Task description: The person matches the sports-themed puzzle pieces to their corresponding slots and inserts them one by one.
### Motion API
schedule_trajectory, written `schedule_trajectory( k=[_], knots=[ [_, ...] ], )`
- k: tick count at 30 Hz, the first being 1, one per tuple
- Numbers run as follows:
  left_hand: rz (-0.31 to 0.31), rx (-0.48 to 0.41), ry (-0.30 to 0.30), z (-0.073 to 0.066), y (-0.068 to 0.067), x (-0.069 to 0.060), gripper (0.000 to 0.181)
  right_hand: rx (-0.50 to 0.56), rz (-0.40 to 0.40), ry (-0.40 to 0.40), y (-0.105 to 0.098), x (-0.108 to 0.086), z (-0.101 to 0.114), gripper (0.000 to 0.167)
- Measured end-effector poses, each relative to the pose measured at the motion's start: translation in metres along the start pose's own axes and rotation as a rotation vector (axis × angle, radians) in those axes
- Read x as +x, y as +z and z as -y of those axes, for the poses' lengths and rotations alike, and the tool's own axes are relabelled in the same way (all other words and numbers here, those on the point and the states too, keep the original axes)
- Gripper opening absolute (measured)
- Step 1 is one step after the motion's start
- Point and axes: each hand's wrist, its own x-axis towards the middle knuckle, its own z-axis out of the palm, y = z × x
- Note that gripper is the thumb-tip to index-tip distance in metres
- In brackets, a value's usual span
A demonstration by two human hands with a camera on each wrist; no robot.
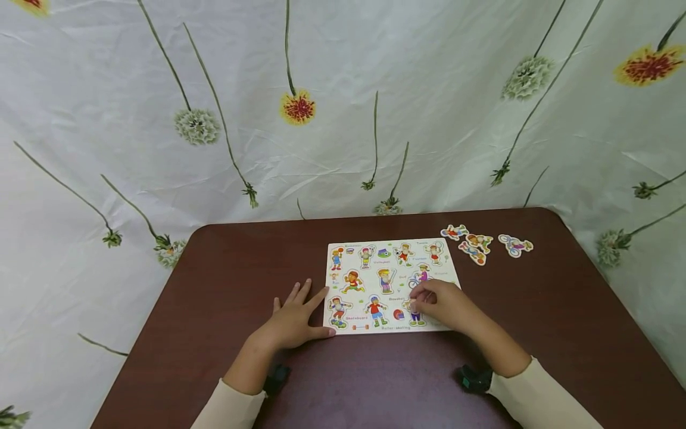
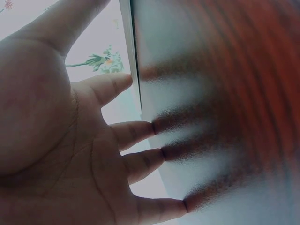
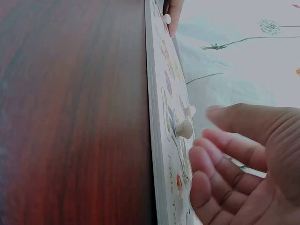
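A white picture board (image 1: 371,287) with sports figures lies on the table. My left hand (image 1: 292,322) rests flat with spread fingers, thumb and index at the board's left edge; in the left wrist view the fingertips of the hand (image 2: 65,140) meet the glossy tabletop (image 2: 164,28). Over the board's lower right, my right hand (image 1: 447,307) partly hides a figure in purple trousers (image 1: 417,319). In the right wrist view, the right hand (image 3: 248,164) has its thumb apart from loosely bent fingers, nothing visible between them, beside a pale knob (image 3: 184,129).
Behind the board's right corner, several loose figure pieces lie close together, among them a red-and-blue one (image 1: 454,232). A purple cyclist piece (image 1: 515,245) lies farther right. A flower-patterned cloth (image 1: 332,155) hangs behind the dark table (image 1: 241,262).
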Motion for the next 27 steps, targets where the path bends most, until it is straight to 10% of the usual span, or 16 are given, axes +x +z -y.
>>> schedule_trajectory(
  k=[27],
  knots=[
    [0.007,0.019,-0.003,0.001,0.002,0.002,0.093,0.314,-0.215,0.077,-0.051,-0.001,-0.005,0.034]
  ],
)
